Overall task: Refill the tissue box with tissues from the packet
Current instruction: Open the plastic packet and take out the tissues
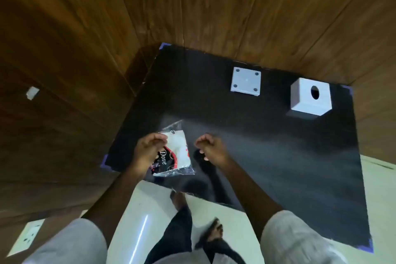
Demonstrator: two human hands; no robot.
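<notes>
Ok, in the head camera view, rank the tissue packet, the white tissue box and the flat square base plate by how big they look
1. Tissue packet, though it is held nearest the camera, which may inflate it, and the left hand covers part of it.
2. White tissue box.
3. Flat base plate, only slightly smaller-looking than the box.

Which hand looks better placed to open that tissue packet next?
Probably the right hand: it is empty and beside the tissue packet, which the left hand already grips.
</notes>
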